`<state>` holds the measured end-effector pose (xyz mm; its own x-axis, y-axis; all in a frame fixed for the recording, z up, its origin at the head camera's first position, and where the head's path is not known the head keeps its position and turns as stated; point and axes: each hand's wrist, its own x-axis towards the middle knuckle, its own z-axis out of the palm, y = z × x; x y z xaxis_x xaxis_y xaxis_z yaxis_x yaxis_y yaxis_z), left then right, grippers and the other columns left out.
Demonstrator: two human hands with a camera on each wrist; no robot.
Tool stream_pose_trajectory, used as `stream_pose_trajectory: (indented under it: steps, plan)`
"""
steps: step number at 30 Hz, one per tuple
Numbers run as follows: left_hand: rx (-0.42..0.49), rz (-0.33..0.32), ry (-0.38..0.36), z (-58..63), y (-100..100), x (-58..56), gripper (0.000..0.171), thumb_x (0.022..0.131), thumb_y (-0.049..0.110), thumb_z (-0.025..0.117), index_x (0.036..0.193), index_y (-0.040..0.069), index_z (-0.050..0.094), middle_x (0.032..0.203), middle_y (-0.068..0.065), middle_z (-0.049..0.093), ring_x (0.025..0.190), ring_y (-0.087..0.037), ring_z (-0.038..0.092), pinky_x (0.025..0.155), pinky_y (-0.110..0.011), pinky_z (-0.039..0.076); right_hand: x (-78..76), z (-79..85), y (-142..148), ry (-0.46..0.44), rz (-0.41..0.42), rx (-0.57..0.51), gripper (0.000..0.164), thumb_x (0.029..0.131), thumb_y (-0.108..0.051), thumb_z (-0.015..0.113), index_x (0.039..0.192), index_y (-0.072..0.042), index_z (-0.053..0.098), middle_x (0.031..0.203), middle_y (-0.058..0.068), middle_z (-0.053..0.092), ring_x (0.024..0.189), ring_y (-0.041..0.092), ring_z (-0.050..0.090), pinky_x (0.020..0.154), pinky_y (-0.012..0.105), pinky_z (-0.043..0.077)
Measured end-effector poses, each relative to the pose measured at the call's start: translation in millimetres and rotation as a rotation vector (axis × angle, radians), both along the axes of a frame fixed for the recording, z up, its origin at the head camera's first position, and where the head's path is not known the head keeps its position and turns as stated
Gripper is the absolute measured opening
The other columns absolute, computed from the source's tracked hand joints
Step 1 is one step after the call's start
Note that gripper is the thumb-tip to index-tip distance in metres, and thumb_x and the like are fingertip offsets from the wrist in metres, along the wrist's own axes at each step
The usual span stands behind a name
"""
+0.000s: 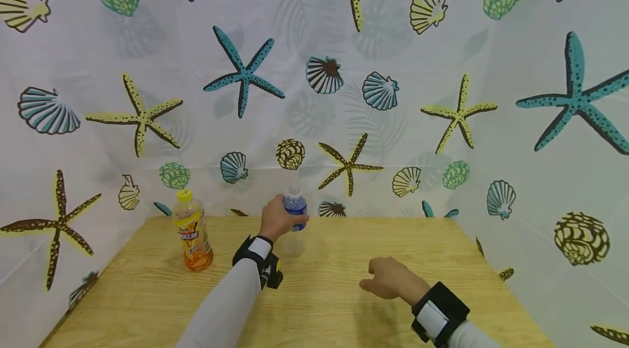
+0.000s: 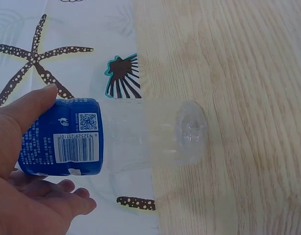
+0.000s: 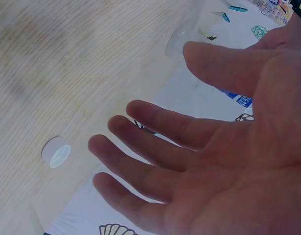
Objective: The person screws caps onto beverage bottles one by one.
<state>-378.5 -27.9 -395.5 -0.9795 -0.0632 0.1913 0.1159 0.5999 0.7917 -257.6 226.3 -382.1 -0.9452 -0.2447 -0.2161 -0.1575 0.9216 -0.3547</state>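
Note:
A clear plastic bottle (image 1: pixel 296 207) with a blue label stands upright in my left hand (image 1: pixel 281 219), above the far part of the table. In the left wrist view the thumb and fingers of that hand (image 2: pixel 23 161) wrap the label (image 2: pixel 77 137) of the bottle, and its see-through lower part (image 2: pixel 136 137) points away from the palm. My right hand (image 1: pixel 390 278) hovers over the table's right half. The right wrist view shows its fingers (image 3: pixel 155 171) spread and loosely bent, with nothing in them. Beyond the fingertips lies a small white bottle cap (image 3: pixel 56 152).
At the left of the wooden table (image 1: pixel 324 304) stands a bottle (image 1: pixel 193 233) with a yellow cap, a yellow label and orange liquid low inside. A white curtain (image 1: pixel 275 135) printed with shells and starfish surrounds the table's back and sides.

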Motion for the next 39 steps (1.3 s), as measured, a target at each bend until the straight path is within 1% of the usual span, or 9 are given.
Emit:
stream_pose_trajectory:
  steps: [4,7,11,18,21,25,32,35,39]
  plan:
    - [-0.004,-0.035,-0.012,1.0,-3.4,6.6,0.074,0.080,0.030,0.087,0.137,-0.002,0.051,0.132,-0.023,0.063,0.122,-0.043,0.061,0.100,-0.057,0.052,-1.8,-1.4,-0.8,0.096,-0.009,-0.025,0.036,0.094,-0.021,0.070,0.117,0.007,0.066,0.112,0.023,0.070,0.103,0.042,0.067,0.089,0.055,0.055]
    - [0.019,-0.064,-0.023,1.8,-6.9,13.5,0.074,0.080,0.030,0.087,0.138,0.002,0.050,0.134,-0.021,0.062,0.123,-0.041,0.060,0.101,-0.057,0.052,-2.4,-1.0,-2.0,0.136,-0.029,-0.039,0.037,0.094,-0.020,0.070,0.119,0.007,0.065,0.111,0.022,0.070,0.099,0.040,0.069,0.088,0.057,0.055]
    - [0.040,-0.089,-0.020,2.9,-14.3,23.4,0.074,0.081,0.032,0.086,0.138,0.004,0.049,0.135,-0.020,0.062,0.123,-0.041,0.060,0.100,-0.058,0.052,-3.4,0.9,-4.1,0.154,-0.045,-0.039,0.038,0.095,-0.020,0.069,0.121,0.007,0.064,0.109,0.021,0.071,0.094,0.036,0.069,0.089,0.059,0.053]
    - [0.057,-0.141,-0.007,8.3,-24.7,38.4,0.076,0.080,0.030,0.087,0.140,0.004,0.049,0.134,-0.019,0.062,0.122,-0.040,0.061,0.099,-0.057,0.053,-4.7,-1.2,-5.3,0.190,-0.059,-0.051,0.036,0.095,-0.019,0.069,0.118,0.008,0.065,0.107,0.022,0.071,0.092,0.034,0.070,0.084,0.056,0.055]
    - [0.033,-0.151,-0.012,10.6,-27.6,44.0,0.077,0.078,0.031,0.088,0.138,0.001,0.050,0.132,-0.020,0.063,0.120,-0.039,0.063,0.097,-0.055,0.054,-5.4,-2.5,-5.0,0.198,-0.064,-0.062,0.036,0.095,-0.018,0.068,0.119,0.009,0.064,0.107,0.022,0.071,0.093,0.034,0.070,0.083,0.054,0.056]
    - [-0.004,-0.158,-0.018,13.9,-30.9,53.1,0.078,0.077,0.033,0.089,0.135,-0.002,0.052,0.129,-0.021,0.064,0.118,-0.038,0.064,0.096,-0.054,0.055,-8.2,-4.7,-2.2,0.239,-0.077,-0.084,0.036,0.096,-0.017,0.067,0.121,0.009,0.063,0.109,0.023,0.070,0.096,0.036,0.069,0.080,0.051,0.057]
    - [-0.047,-0.221,-0.010,15.3,-32.8,70.0,0.076,0.076,0.034,0.090,0.136,0.000,0.058,0.126,-0.017,0.068,0.115,-0.036,0.066,0.096,-0.053,0.056,-24.3,-11.0,14.2,0.417,-0.148,-0.142,0.037,0.096,-0.012,0.062,0.123,0.013,0.060,0.114,0.028,0.068,0.099,0.043,0.068,0.083,0.056,0.056]
    - [-0.050,-0.231,-0.026,16.2,-31.8,76.8,0.078,0.074,0.033,0.091,0.136,0.000,0.057,0.127,-0.017,0.067,0.116,-0.037,0.066,0.097,-0.055,0.055,-33.0,-12.4,23.1,0.432,-0.168,-0.135,0.038,0.095,-0.012,0.061,0.123,0.014,0.060,0.114,0.030,0.068,0.094,0.043,0.068,0.082,0.056,0.056]
    - [-0.045,-0.221,-0.043,17.6,-30.2,85.5,0.078,0.073,0.031,0.092,0.135,0.001,0.055,0.129,-0.019,0.065,0.118,-0.039,0.065,0.098,-0.056,0.054,-42.3,-15.2,33.8,0.399,-0.184,-0.126,0.040,0.095,-0.013,0.061,0.121,0.016,0.059,0.110,0.030,0.069,0.089,0.042,0.069,0.078,0.054,0.057]
